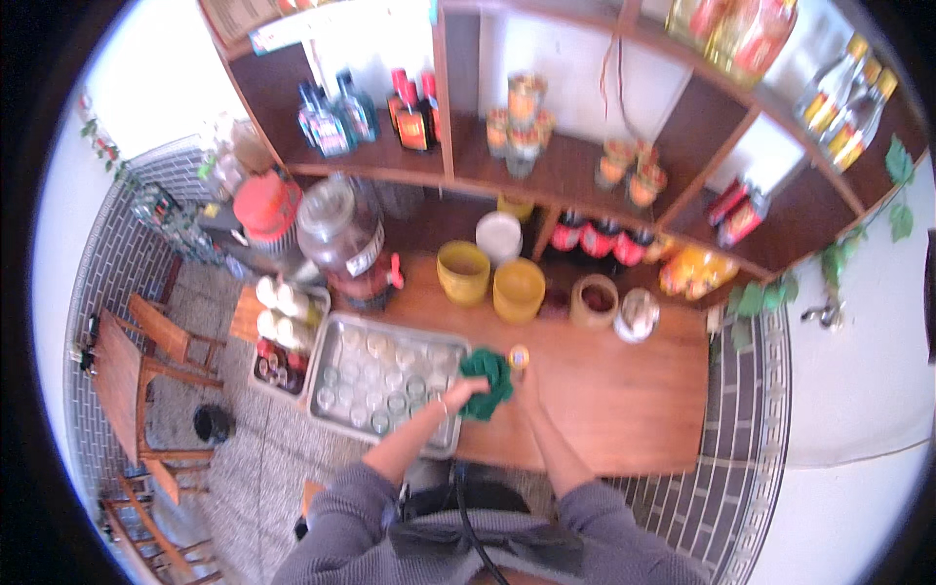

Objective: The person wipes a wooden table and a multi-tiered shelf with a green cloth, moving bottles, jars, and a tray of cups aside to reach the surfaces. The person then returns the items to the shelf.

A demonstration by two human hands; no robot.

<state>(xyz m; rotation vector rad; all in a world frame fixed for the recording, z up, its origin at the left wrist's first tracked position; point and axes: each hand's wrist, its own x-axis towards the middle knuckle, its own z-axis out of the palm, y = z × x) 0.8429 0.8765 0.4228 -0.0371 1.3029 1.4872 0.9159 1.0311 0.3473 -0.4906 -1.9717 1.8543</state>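
A crumpled green cloth (485,386) is bunched over the wooden counter (614,395), and my left hand (465,395) grips its left side. Just right of the cloth, my right hand (528,387) holds a small container with a round yellow-rimmed top (519,357); its lower part is hidden by my fingers. To the left of my left hand lies a metal tray (387,439) holding several small clear glasses (373,384). Beyond my hands stand two yellow pots (463,274), (518,291) on the counter.
A large glass dispenser with a red tap (342,241) stands behind the tray. Left of it, a smaller tray (254,369) holds white-topped and dark red items. A tan pot (594,301) and a white bowl (636,316) stand at the back right. Shelves (548,184) with bottles rise behind.
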